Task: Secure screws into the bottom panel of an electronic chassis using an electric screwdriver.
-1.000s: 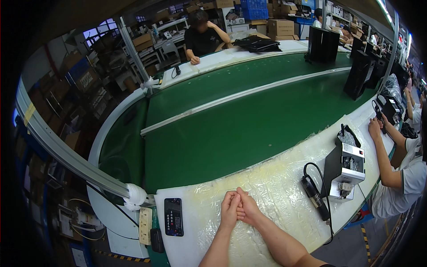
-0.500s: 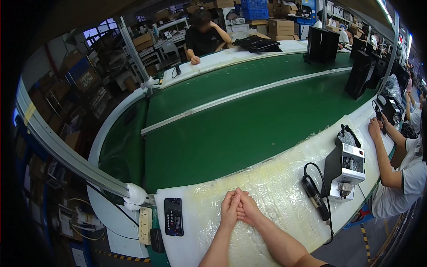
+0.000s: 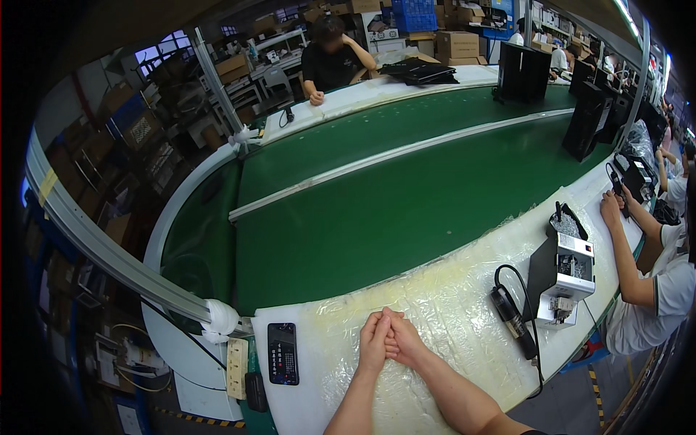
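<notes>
My left hand (image 3: 373, 342) and my right hand (image 3: 406, 341) are clasped together over the plastic-covered worktop (image 3: 449, 319). Their fingers are closed against each other, and no object shows in them. The palms and some fingertips are hidden. Left of the hands lies a dark smartphone (image 3: 283, 354) with its screen lit. To their right rests a black electric screwdriver (image 3: 513, 322) with a looped cable. Beyond that stands a white and black screw feeder box (image 3: 569, 272), with a black tray of clear bags (image 3: 568, 223) behind it.
A green conveyor belt (image 3: 377, 217) with a pale divider rail (image 3: 377, 161) runs beyond the worktop. Black cases (image 3: 587, 119) stand on it at right. A metal post (image 3: 123, 239) and a power strip (image 3: 237, 368) are at left. Co-workers sit across (image 3: 333, 61) and at right (image 3: 667, 290).
My clasped hands have kept their place. A black case on the far belt has shifted slightly left. At the far right, a distant person's arm has moved a little.
</notes>
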A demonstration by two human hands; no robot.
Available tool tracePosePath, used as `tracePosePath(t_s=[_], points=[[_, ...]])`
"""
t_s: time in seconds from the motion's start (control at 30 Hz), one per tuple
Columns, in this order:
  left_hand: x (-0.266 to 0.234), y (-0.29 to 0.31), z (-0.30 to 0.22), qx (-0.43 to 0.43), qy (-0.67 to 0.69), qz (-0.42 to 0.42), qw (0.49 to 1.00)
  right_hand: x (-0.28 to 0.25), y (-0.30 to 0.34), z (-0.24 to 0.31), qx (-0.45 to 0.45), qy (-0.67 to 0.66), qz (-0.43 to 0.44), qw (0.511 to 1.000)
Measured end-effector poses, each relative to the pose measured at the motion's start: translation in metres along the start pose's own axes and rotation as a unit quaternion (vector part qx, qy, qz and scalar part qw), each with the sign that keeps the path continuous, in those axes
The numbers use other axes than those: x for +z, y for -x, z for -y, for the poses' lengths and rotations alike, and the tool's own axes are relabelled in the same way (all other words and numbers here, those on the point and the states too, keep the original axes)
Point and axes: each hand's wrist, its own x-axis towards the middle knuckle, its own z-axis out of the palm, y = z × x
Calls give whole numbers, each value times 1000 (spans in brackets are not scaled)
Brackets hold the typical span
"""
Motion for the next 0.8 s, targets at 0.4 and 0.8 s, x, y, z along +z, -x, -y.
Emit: tracePosePath(t_s=[0.4,0.8], points=[[0,-2,2,11,-3,-3,1000,1,0,0,-9,15,-3,1000],[2,1,-2,-5,-7,-6,1000,-3,-2,-1,3,-9,0,1000]])
